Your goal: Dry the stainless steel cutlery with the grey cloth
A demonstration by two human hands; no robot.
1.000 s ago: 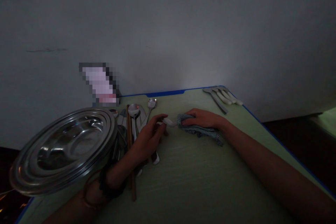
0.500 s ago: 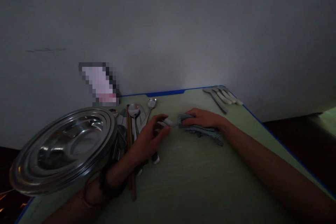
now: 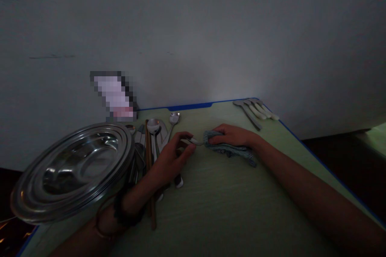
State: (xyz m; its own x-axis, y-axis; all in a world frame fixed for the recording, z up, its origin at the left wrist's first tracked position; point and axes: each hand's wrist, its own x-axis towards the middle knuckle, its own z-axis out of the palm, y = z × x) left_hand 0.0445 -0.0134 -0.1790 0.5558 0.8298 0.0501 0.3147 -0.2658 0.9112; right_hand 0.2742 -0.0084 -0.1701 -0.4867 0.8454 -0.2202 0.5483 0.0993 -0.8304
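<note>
My left hand (image 3: 171, 156) rests on the green table (image 3: 229, 209) with thumb and fingers pinched on the handle of a small metal spoon (image 3: 194, 141). The spoon's other end runs into a blue-grey cloth (image 3: 229, 148). My right hand (image 3: 232, 135) lies closed over that cloth, pressing it around the spoon. Under and behind my left hand lies a heap of cutlery (image 3: 157, 132) with spoons and wooden chopsticks (image 3: 150, 176).
A stack of round steel plates (image 3: 75, 168) stands at the left. Several pale-handled utensils (image 3: 256, 110) lie in a row at the far right corner. The table has a blue edge (image 3: 187, 107) against a grey wall. A blurred pink-white object (image 3: 114, 96) stands at the back.
My left fingers shifted slightly along the spoon handle toward the cloth. The right hand and cloth have stayed in place.
</note>
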